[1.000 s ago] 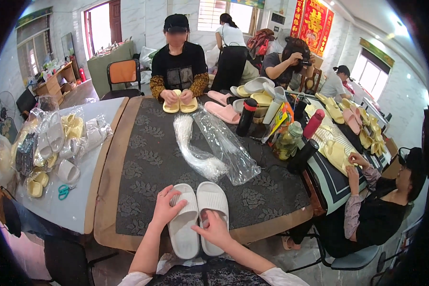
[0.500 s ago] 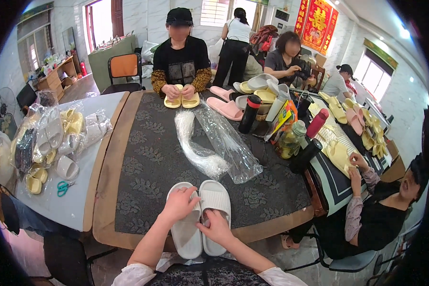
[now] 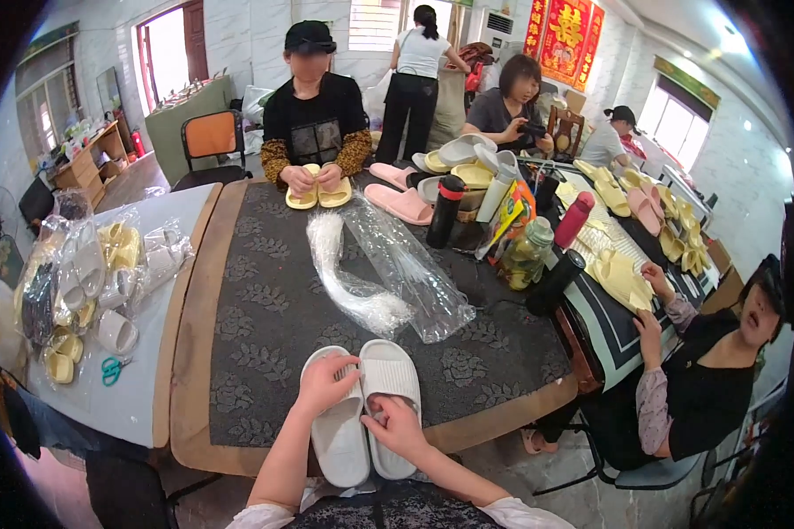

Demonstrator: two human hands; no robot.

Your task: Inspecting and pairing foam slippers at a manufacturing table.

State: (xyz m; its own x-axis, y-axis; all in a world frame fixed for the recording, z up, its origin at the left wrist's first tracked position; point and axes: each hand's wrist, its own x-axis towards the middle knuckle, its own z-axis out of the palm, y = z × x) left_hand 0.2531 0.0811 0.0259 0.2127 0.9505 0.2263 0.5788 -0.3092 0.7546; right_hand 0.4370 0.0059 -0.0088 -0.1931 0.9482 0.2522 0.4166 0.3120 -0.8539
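A pair of light grey ribbed slide slippers lies side by side at the table's near edge, heels toward me. Over the strap of the left slipper [image 3: 340,454] rests my left hand [image 3: 325,385], its thumb and forefinger apart. My right hand [image 3: 397,425] is at the foot opening of the right slipper [image 3: 388,375], its bent fingers reaching to the strap's rear edge; the fingertips are partly hidden. Beyond the toes lie a bundle of clear plastic bags [image 3: 348,278] and a flat stack of clear bags [image 3: 415,273].
Across the table, a person holds yellow slippers [image 3: 331,194]. Bottles, including a black flask [image 3: 447,212] and a glass jar [image 3: 528,254], stand right. Another person at right handles a yellow slipper [image 3: 622,278]. Bagged slippers [image 3: 88,264] and teal scissors [image 3: 112,370] lie on the left table.
The view has shifted slightly. Both hands stay at the same slippers, with the left fingers a little more bent. The slippers have hardly moved on the table.
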